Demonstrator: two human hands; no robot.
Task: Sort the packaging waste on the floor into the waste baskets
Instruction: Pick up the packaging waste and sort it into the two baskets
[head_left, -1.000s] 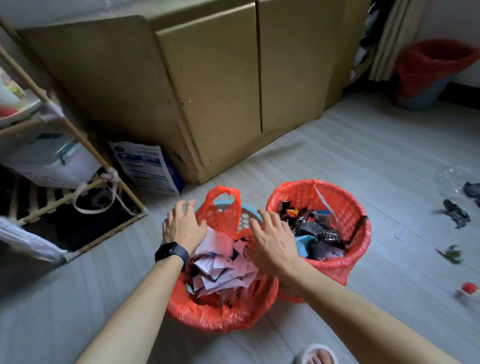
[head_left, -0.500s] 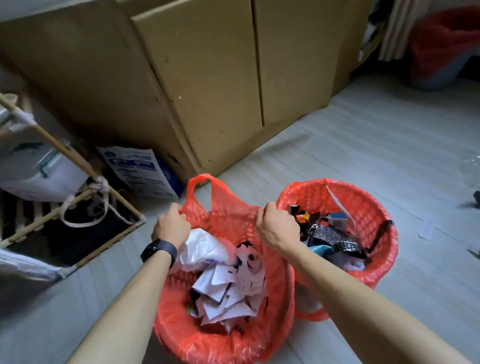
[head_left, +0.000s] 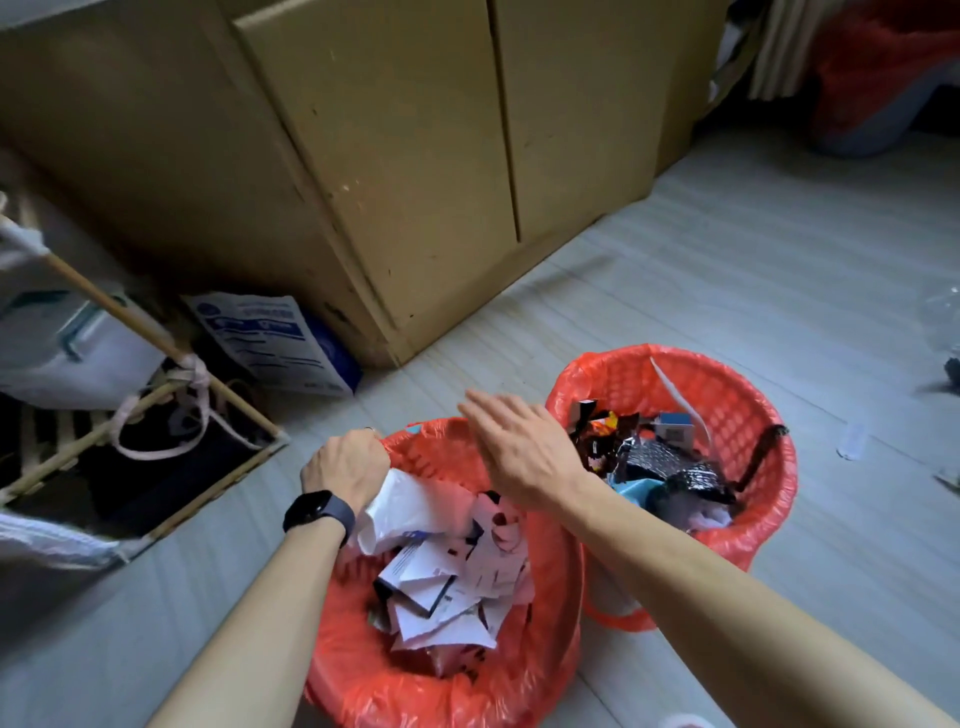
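A person's two bare arms reach over a waste basket (head_left: 558, 597) lined with a red plastic bag (head_left: 441, 696); the basket is heaped with torn white paper and card scraps (head_left: 447, 571); the left hand (head_left: 347, 465), a dark watch (head_left: 317, 512) on its wrist, sits at the basket's far left rim, fingers curled tight and clamped on the edge of the bag; the right hand (head_left: 524, 452) is held flat above the basket's far rim, fingers straight and close together, holding nothing, its fingertips blurred; whether it touches the bag cannot be told. Just right of the basket, touching it, stands a second red-lined basket (head_left: 737, 400) holding dark foil wrappers (head_left: 660, 462) and a small blue box (head_left: 675, 423); further right of the basket a clear scrap (head_left: 852, 440) lies on the pale plank floor (head_left: 727, 291). Beyond the basket rises a tan cabinet (head_left: 395, 156) with a blue-and-white printed packet (head_left: 270, 338) leaning at its foot; to the basket's left stands a bamboo rack (head_left: 156, 332) lashed with white cord; far beyond it to the right, a red-bagged bin (head_left: 883, 78) sits in shadow.
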